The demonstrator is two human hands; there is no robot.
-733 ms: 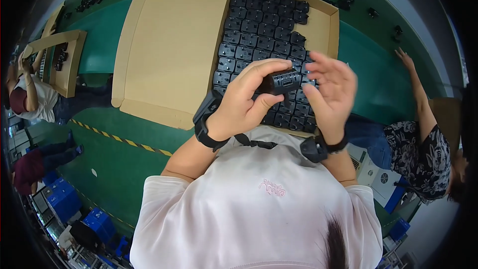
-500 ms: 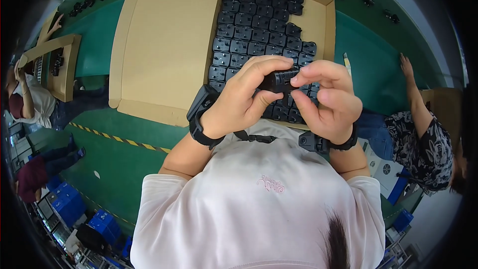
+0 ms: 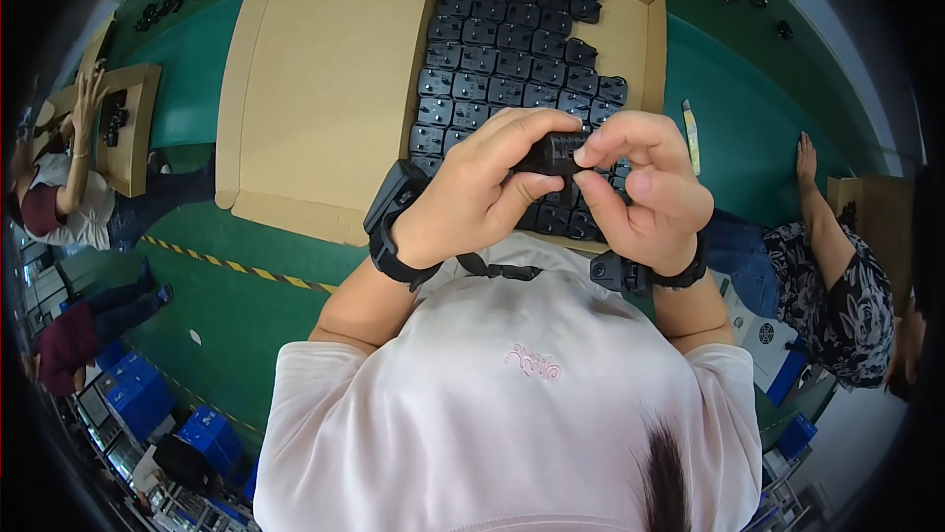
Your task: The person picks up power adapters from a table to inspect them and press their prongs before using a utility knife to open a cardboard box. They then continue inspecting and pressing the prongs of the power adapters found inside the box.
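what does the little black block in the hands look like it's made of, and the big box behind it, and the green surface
Black block, held by the left hand and right hand: likely moulded plastic, matt black with crisp edges, like the rows of black blocks in the box.
Box: corrugated cardboard, plain tan, dull, with folded flaps.
Green surface: smooth, slightly glossy; perhaps a rubber or vinyl mat, hard to tell.

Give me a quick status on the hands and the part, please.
Left hand and right hand both pinching one black plug adapter. Held above the cardboard box of packed adapters. Nothing in the way.

Bright even overhead light, soft shadows, sharp centre (bent, dark rim)
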